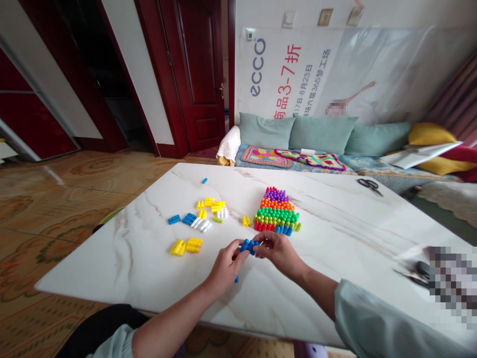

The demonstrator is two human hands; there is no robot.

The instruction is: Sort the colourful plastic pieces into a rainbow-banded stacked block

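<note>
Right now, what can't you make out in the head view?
Held blue pieces: exact count; head view, left hand and right hand cover parts.
Object at right edge: identity; head view, pixelation covers it.
Left sleeve: upper part; head view, bottom edge cuts it off.

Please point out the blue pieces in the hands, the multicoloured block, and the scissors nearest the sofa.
Held blue pieces [250,246], head view: middle of the cluster.
Multicoloured block [278,214], head view: a green row.
Far scissors [368,185], head view: black handles.
</note>
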